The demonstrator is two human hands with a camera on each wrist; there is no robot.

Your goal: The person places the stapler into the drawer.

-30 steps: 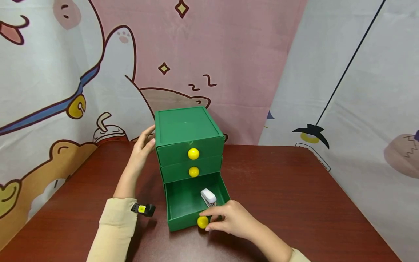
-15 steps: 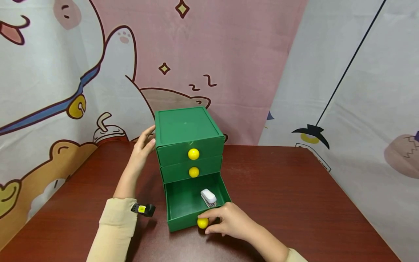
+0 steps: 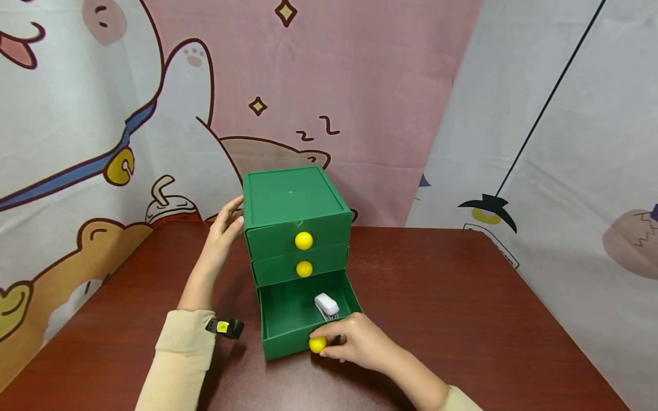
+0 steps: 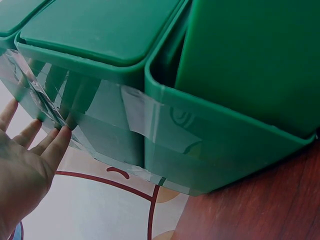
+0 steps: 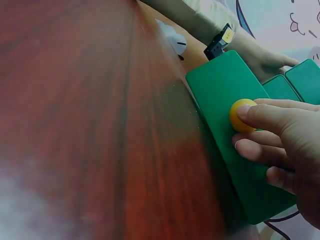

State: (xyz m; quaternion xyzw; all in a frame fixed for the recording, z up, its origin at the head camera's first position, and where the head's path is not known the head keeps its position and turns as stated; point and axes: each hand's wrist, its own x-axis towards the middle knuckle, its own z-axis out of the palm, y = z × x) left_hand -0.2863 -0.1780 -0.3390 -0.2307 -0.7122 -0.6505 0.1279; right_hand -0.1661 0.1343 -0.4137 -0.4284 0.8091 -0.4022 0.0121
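Observation:
A green drawer cabinet (image 3: pixel 293 197) with yellow ball knobs stands on the table, its bottom drawer (image 3: pixel 288 342) pulled out. Inside that drawer lies a small white stapler (image 3: pixel 327 305), near the right side. My right hand (image 3: pixel 360 342) pinches the bottom drawer's yellow knob (image 3: pixel 317 345) between thumb and index finger. In the right wrist view the thumb lies across the knob (image 5: pixel 241 116), the other fingers close to the drawer front. My left hand (image 3: pixel 224 228) rests its straight fingertips on the cabinet's left side, where the left wrist view shows clear tape (image 4: pixel 100 110).
The upper two drawers are pushed in, each with a knob (image 3: pixel 304 241) on its front. Reddish-brown wood forms the table (image 3: pixel 437 297). A printed cartoon curtain (image 3: pixel 370 103) hangs behind it. A small black device (image 3: pixel 225 328) is worn on the left wrist.
My right thumb and index finger have tightened round the bottom knob. The knob and the stapler have shifted very slightly toward the cabinet. My left hand has stayed in place.

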